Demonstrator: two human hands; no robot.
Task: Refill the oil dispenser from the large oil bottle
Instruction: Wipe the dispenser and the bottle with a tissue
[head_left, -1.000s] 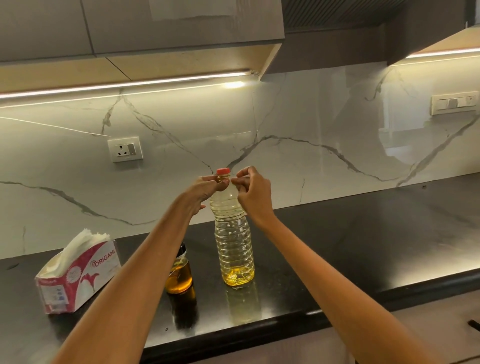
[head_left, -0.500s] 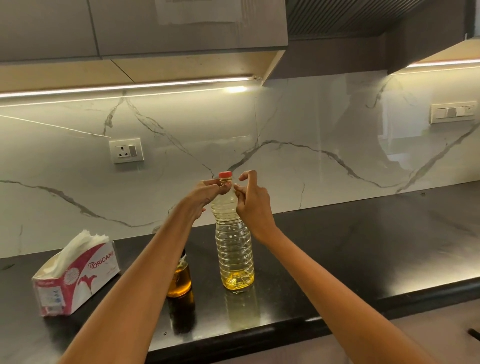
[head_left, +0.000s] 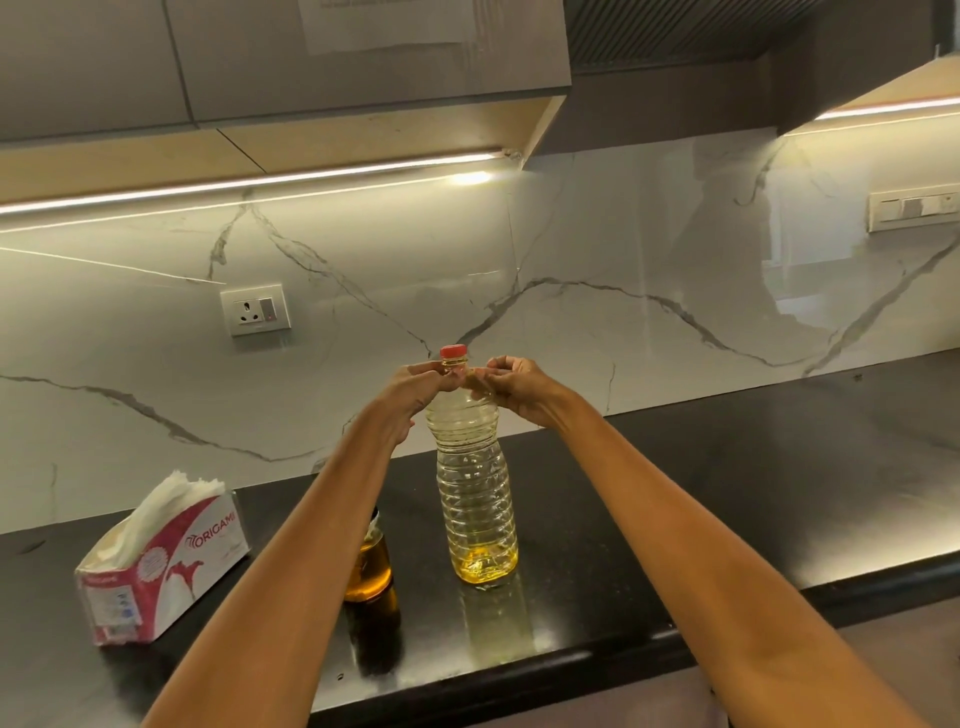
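Note:
A tall clear plastic oil bottle (head_left: 475, 499) stands upright on the black counter (head_left: 701, 499). It has a red cap (head_left: 453, 352) and a little yellow oil at the bottom. My left hand (head_left: 415, 387) pinches the bottle's neck just under the cap from the left. My right hand (head_left: 511, 387) is at the neck from the right, fingers curled against it. The small glass oil dispenser (head_left: 370, 566), holding amber oil, stands to the bottle's left; my left forearm hides its top.
A red and white tissue pack (head_left: 156, 566) lies on the counter at the left. The marble backsplash carries a wall socket (head_left: 254, 310) and a switch plate (head_left: 914, 210). Cabinets hang overhead. The counter's front edge runs below my arms.
The hands stay at the bottle's neck; the right hand's raised fingers have lowered and curled closer to the neck. The camera view shifted slightly.

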